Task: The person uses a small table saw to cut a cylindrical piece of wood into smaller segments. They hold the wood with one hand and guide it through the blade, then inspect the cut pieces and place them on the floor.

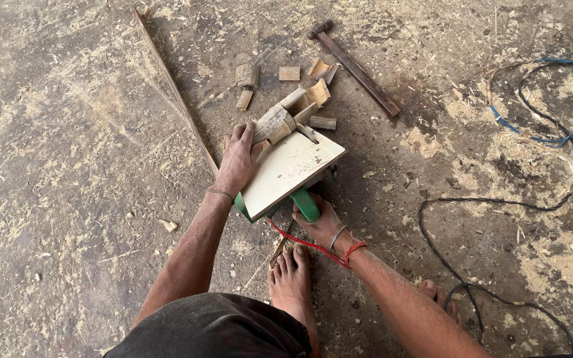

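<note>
Foot: a bare foot [291, 277] stands on the dusty floor [67, 166], its toes just short of the saw; toes of the other foot [440, 295] show beside the right forearm.
Right hand: the right hand [319, 222] has its fingers clenched round the green handle [306, 204] of an upturned power saw [280, 199], holding it down.
Saw plate: the saw's pale flat plate [286, 169] faces up and tilts toward the camera.
Left hand: the left hand [239, 159] grips the near end of a short wood piece [274, 122], which lies on the far edge of the plate.
Step in hand: by my reading, cutting or trimming the wood piece against the blade, which I cannot make out.
Next move calls for: a steady push of the wood along the plate, fingers kept clear of the cut, the saw pinned firm.
Offcuts: small wood blocks [290, 73] lie just beyond.
Hammer: a hammer [355, 66] lies apart, at the far right.
Stick: a long thin stick [174, 89] lies left of the hand.
Cable: a black cable [499, 199] loops at right.
</note>
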